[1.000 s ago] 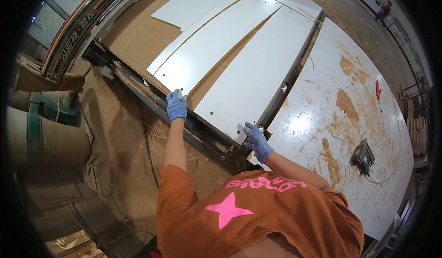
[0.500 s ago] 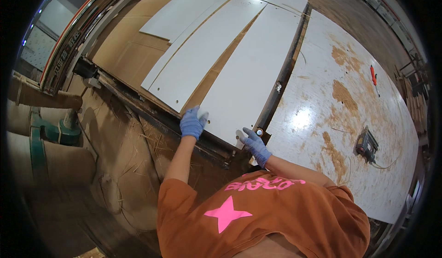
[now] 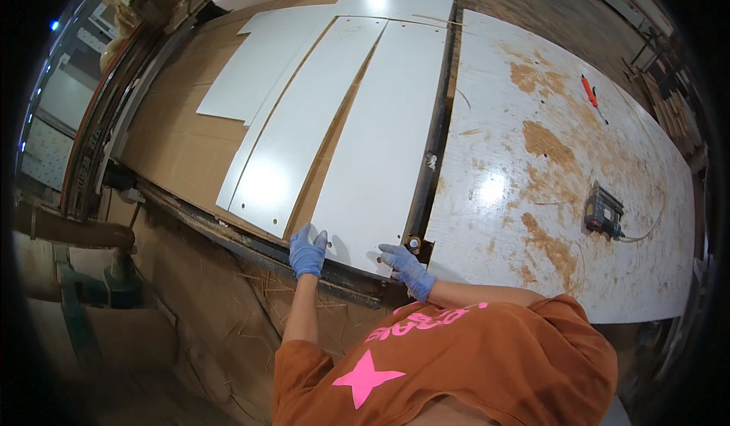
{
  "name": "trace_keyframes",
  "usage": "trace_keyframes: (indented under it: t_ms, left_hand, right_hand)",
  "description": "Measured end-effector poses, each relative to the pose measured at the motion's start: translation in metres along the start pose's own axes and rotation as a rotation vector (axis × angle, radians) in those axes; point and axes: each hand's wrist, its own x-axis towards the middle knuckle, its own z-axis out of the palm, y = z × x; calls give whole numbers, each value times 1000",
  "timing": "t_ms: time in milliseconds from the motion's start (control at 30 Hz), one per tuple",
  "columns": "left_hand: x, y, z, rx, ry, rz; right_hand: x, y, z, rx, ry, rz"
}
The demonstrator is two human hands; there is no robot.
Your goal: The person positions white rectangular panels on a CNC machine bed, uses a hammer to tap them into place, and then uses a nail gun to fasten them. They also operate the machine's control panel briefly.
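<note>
A long white panel [image 3: 380,144] with small drilled holes lies flat before me on the machine bed. At its near left corner is my left hand [image 3: 308,255] in a blue glove, closed on the edge with the thumb over the top face. My right hand [image 3: 411,270], gloved the same, rests stretched fingers on the panel's near right corner; its thumb is hidden. Left of this panel, a second white panel [image 3: 319,99] lies with a wedge-shaped gap between the two, narrowing toward the far end.
Brown cardboard [image 3: 171,133] covers the bed, with a notched white board [image 3: 247,72] on it. To the right, a white table [image 3: 479,220] strewn with sawdust bears a nail gun [image 3: 603,214] and a red-handled screwdriver [image 3: 590,91]. A dark metal rail [image 3: 430,167] runs between bed and table.
The whole view has shifted, so the panels and my hands appear lower and further left. Both hands stay at the same near corners; the right fingers reach slightly farther over the panel.
</note>
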Motion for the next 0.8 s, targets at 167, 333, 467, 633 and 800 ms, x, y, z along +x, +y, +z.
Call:
trace_keyframes:
  t_ms: [167,333,467,633,800]
  left_hand:
    - [-11,4,5,103,5,36]
    - [-39,37,16,339,81,150]
    - [-88,91,49,153,90,393]
    - [-184,196,77,-166,-98,713]
    - [-309,320,133,-330,-458,1090]
  right_hand:
    - [4,12,-15,-206,-58,-92]
    - [-21,-6,-46,-195,-21,-88]
    - [-61,26,-106,-157,80,-180]
    - [-169,49,-179,60,394,-164]
    - [-319,98,-285,340,769,-327]
